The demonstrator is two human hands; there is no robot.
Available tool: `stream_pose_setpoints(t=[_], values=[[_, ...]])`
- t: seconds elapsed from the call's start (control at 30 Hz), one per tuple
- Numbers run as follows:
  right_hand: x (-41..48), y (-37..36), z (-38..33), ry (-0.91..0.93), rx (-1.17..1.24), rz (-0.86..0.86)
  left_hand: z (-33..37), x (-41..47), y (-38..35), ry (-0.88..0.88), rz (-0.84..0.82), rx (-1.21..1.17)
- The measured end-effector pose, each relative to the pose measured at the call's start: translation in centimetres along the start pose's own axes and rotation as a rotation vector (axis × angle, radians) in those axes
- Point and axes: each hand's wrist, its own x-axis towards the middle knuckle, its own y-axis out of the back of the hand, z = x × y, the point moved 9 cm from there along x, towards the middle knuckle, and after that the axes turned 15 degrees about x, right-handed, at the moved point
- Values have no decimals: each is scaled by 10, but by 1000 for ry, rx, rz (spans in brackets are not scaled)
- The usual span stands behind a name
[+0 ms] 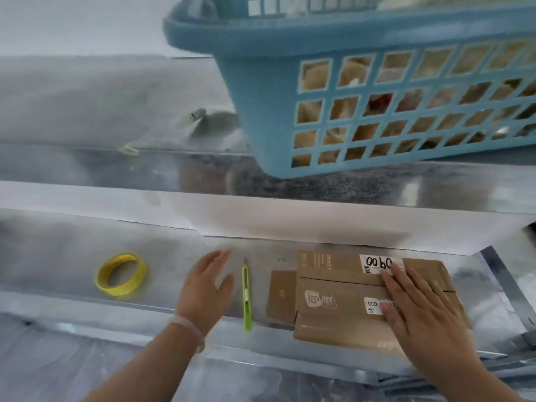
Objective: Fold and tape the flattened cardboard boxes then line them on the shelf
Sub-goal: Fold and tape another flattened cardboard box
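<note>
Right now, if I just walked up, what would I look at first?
The big blue basket, top right on the upper shelf. Below it, the right hand lies flat on the flattened boxes, and the left hand is open beside a green cutter. A yellow tape roll sits far left.

Reflective metal shelves [58, 256], blue lattice basket [290, 39] on the upper one

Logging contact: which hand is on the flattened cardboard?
The right hand, lying flat on the flattened cardboard; the left hand is open beside the green cutter.
</note>
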Motion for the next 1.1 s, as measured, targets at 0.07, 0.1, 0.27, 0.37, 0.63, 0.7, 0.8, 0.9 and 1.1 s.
stream_pose_setpoints(t=[0.07, 0.1, 0.27, 0.37, 0.63, 0.7, 0.8, 0.9, 1.1], values=[[0, 3, -1, 0, 6, 3, -78, 10, 17, 250, 35, 131], [0, 4, -2, -3, 8, 0, -114, 12, 22, 368, -11, 199], [0, 8, -8, 7, 3, 12, -200, 2, 30, 522, -285, 533], [1, 9, -8, -2, -2, 10, -181, 3, 37, 435, -215, 425], [-1, 8, -5, -54, -28, -30, 46, 25, 53, -4, -107, -501], [-2, 8, -4, -50, -37, -28, 104, 24, 48, -124, -160, -578], [-2, 6, -3, -38, -50, -18, 178, 18, 36, -258, -225, -604], [-1, 5, -2, -26, -43, -11, 231, 5, 8, -394, -368, -563], [0, 6, -3, -22, 5, 9, 252, 1, -18, -379, -461, -555]])
